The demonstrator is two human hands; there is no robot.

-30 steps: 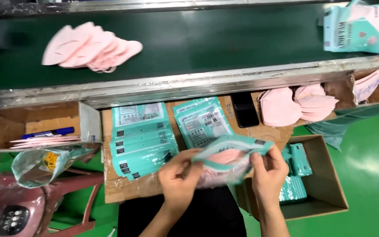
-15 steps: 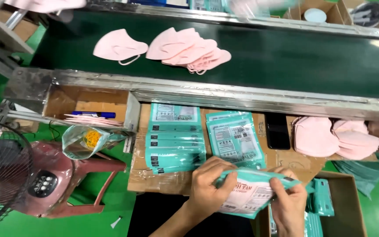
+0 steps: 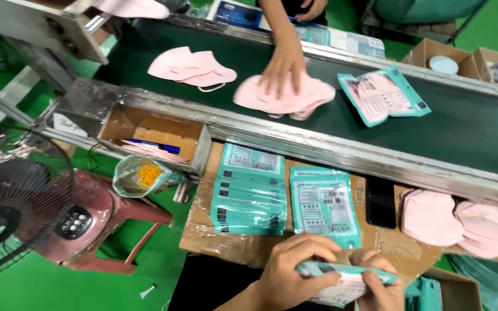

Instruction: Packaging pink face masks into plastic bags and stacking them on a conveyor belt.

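Observation:
Both my hands hold one teal and white pouch (image 3: pixel 341 285) at the bottom of the view. My left hand (image 3: pixel 292 270) grips its left end from above and my right hand (image 3: pixel 378 285) pinches its right end. In front of them, two stacks of flat teal pouches (image 3: pixel 249 193) (image 3: pixel 324 204) lie on a cardboard sheet (image 3: pixel 226 245). Pink masks (image 3: pixel 459 222) are piled at the right of that sheet. On the dark green belt (image 3: pixel 462 129) another person's hand (image 3: pixel 283 66) presses on a pile of pink masks (image 3: pixel 286 98).
More pink masks (image 3: pixel 191 68) and a filled teal pouch (image 3: pixel 381 95) lie on the belt. A black phone (image 3: pixel 380 201) rests by the belt's rail. A small cardboard box (image 3: pixel 154 132), a bag of rubber bands (image 3: pixel 142 175), a pink stool (image 3: pixel 87 224) and a fan (image 3: pixel 12 196) stand at left.
My view has swung left and down. My hands with the pouch now sit lower in the frame. Another person's hand has come onto the masks on the belt.

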